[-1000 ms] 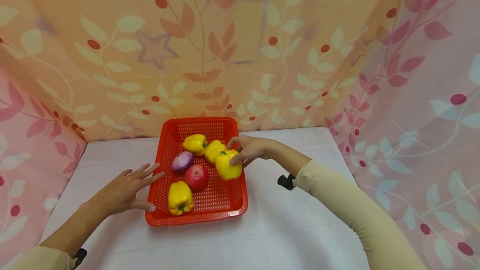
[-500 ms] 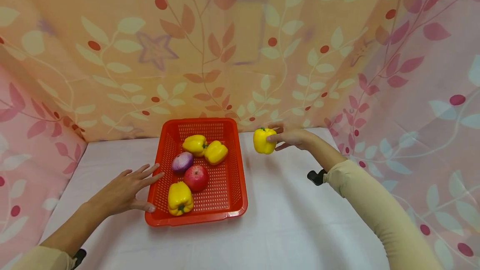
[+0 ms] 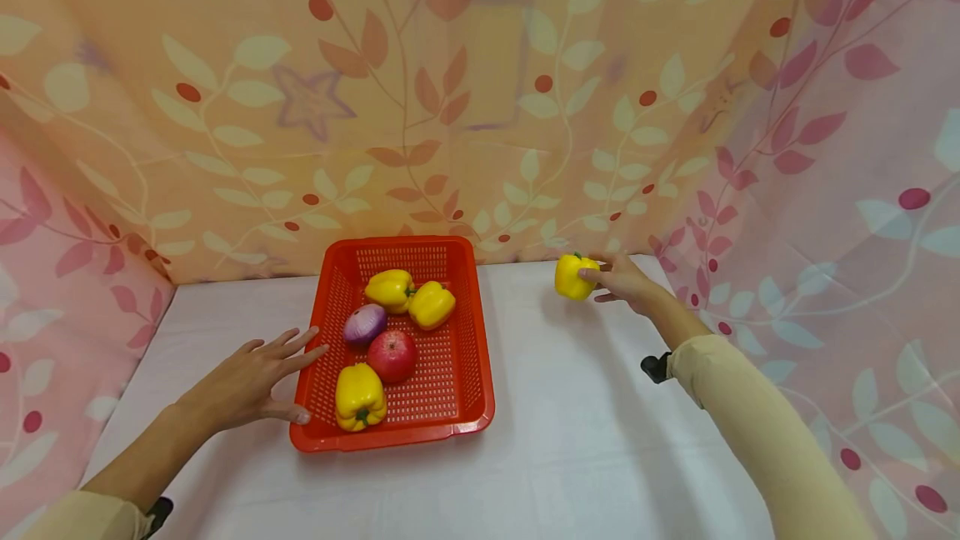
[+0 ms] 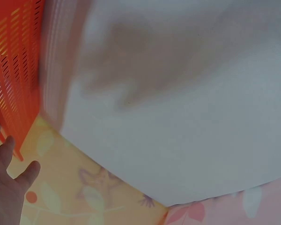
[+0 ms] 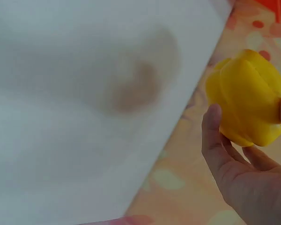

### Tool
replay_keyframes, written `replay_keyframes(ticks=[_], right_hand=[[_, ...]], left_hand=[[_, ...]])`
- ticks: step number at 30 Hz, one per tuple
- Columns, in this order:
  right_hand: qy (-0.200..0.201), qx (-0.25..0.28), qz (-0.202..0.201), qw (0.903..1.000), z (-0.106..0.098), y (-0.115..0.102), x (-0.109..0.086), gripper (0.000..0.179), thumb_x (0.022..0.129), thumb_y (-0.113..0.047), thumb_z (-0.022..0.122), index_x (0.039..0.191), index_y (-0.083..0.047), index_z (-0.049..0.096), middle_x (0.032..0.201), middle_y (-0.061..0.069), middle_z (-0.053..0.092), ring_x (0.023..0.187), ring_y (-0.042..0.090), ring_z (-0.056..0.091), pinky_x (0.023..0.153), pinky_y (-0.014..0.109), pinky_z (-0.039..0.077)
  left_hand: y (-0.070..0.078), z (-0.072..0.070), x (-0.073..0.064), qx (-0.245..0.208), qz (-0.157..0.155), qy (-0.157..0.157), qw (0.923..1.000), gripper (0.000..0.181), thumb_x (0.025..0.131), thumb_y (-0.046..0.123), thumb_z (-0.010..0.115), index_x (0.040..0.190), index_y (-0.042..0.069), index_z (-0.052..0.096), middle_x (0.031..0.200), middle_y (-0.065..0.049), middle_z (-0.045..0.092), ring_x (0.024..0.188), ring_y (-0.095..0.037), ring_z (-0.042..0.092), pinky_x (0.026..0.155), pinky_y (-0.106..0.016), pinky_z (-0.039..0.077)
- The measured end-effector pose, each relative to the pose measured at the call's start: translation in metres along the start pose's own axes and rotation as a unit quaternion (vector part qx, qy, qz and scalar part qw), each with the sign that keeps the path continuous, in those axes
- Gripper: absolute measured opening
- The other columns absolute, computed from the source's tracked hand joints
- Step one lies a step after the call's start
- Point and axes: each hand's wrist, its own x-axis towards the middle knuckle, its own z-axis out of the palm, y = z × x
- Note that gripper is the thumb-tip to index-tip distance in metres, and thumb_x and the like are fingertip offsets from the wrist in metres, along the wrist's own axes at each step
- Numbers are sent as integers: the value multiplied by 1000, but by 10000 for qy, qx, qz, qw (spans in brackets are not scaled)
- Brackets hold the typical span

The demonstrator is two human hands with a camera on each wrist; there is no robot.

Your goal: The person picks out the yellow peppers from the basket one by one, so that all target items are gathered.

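Observation:
My right hand [image 3: 624, 280] grips a yellow bell pepper [image 3: 573, 277] over the back right of the white table; its shadow shows below in the right wrist view, where fingers and thumb curl round the pepper [image 5: 248, 96]. My left hand [image 3: 251, 382] lies spread at the left rim of a red plastic basket [image 3: 480, 357], its fingertips right at the edge. Inside the basket are a yellow pepper [image 3: 390, 290] at the back, another yellow pepper [image 3: 432, 305] beside it, a purple onion [image 3: 365, 323], a red pomegranate-like fruit [image 3: 392, 356] and a front yellow pepper [image 3: 361, 397].
A white cloth covers the table [image 3: 570, 440]. Patterned fabric walls [image 3: 480, 107] stand close behind the table and at both sides. The basket's far rim stands near the back wall.
My right hand has carried the yellow bell pepper out from over the basket's right side, to the right and back over the table. The left hand has stayed at the basket's rim.

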Motion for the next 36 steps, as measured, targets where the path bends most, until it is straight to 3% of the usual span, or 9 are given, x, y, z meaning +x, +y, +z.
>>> replay_keyframes(ticks=[9, 16, 24, 31, 36], right_hand=[[558, 170, 487, 9971, -12, 38, 7, 76, 102, -28, 58, 156, 4, 14, 152, 32, 32, 127, 44, 51, 101, 48, 48], [798, 343, 716, 9936, -17, 59, 10, 74, 102, -29, 57, 155, 4, 17, 149, 30, 35, 114, 36, 57, 106, 47, 44], [982, 148, 980, 9902, -25, 76, 12, 76, 101, -36, 57, 155, 1, 19, 151, 30, 32, 119, 38, 53, 102, 42, 48], [1303, 236, 978, 9864, -25, 104, 22, 66, 106, -28, 46, 157, 1, 15, 150, 29, 33, 101, 26, 53, 93, 34, 53], [1391, 425, 845, 9858, -24, 109, 22, 63, 108, -23, 41, 158, -2, 10, 156, 28, 27, 112, 28, 48, 97, 34, 51]], left_hand=[[-1, 0, 0, -38, -53, -45, 10000, 97, 72, 72, 70, 147, 14, 50, 154, -20, 40, 137, -50, 38, 95, -74, 38], [-1, -1, -1, -58, -106, -70, 9999, 97, 72, 70, 72, 147, 14, 50, 154, -19, 40, 138, -50, 37, 96, -74, 37], [0, 0, -1, -96, -147, -96, 9998, 96, 72, 69, 72, 148, 16, 49, 155, -19, 39, 138, -50, 36, 97, -75, 36], [-1, 1, -1, -44, -113, -69, 9999, 97, 72, 72, 70, 148, 14, 49, 154, -19, 40, 137, -49, 38, 95, -74, 38], [-1, 2, -1, -76, -98, -20, 9999, 96, 72, 69, 72, 148, 14, 49, 154, -19, 40, 137, -49, 38, 96, -73, 38]])
